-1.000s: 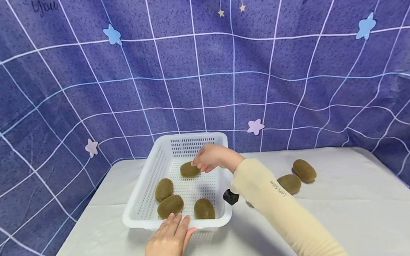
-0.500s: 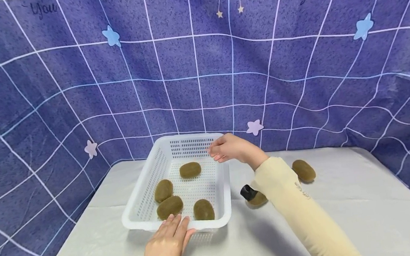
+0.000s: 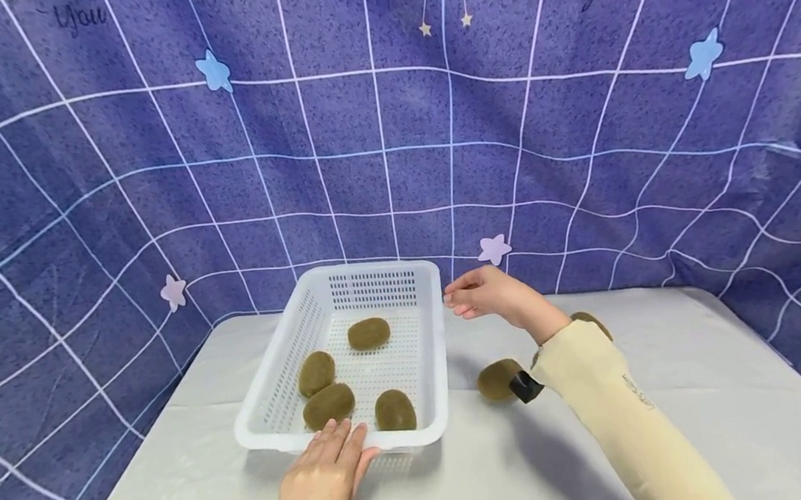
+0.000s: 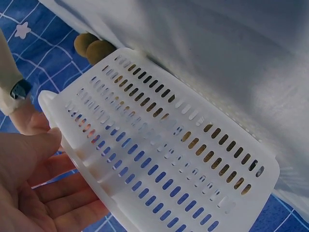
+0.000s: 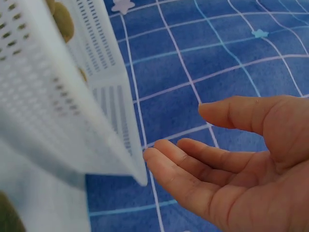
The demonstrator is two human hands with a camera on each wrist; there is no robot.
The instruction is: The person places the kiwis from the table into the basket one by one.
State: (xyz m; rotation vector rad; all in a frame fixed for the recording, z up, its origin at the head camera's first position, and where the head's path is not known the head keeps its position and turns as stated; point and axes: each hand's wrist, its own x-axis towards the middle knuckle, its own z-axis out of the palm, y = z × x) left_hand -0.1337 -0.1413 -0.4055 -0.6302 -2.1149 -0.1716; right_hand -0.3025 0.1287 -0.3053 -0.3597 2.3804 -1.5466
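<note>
A white perforated plastic basket [image 3: 440, 352] stands on the table with several brown, fuzzy kiwis in it. One kiwi [image 3: 369, 334] lies toward the back, and another kiwi [image 3: 394, 410] sits at the near right corner. My left hand [image 3: 315, 487] grips the basket's near rim, thumb on one side and fingers on the other, as the left wrist view shows. Just outside the right rim, my right hand [image 3: 489, 294] hovers with nothing between thumb and relaxed fingers [image 5: 181, 181]. Below it, a kiwi [image 3: 498, 380] rests on the table, partly covered by the black wrist camera.
Another kiwi [image 3: 591, 323] on the right side of the table is mostly hidden behind the cream sleeve [image 3: 628, 397]. A purple-blue grid-patterned cloth [image 3: 393, 177] hangs behind and to the left of the white-covered table [image 3: 693, 382].
My right hand has left the kiwi at the back of the basket and moved right, out past the rim. My left hand has stayed on the near rim.
</note>
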